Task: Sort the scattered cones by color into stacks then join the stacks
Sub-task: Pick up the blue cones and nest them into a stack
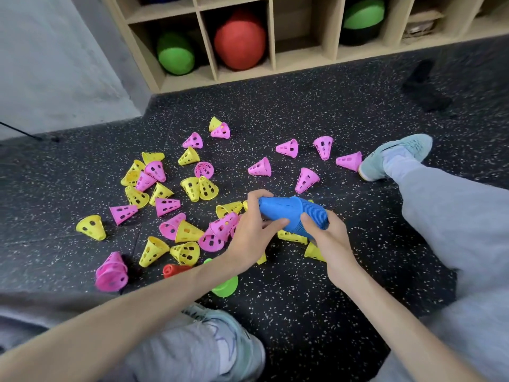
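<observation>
I hold the blue stack (293, 215) sideways above the floor (303, 285), my left hand (252, 232) curled round its tip end, my right hand (327, 235) gripping the wide end, so the cones seat tight. Pink cones (260, 167) and yellow cones (92, 227) lie scattered, unsorted.

Roughly sixteen pink perforated plastic cones (260, 167), about seventeen yellow perforated plastic cones (91, 227), one blue stack of plastic cones (292, 216). At six o'clock, one red plastic cone (172, 270) and one green plastic cone (225, 288). At twelve, three rubber balls (239, 41).
</observation>
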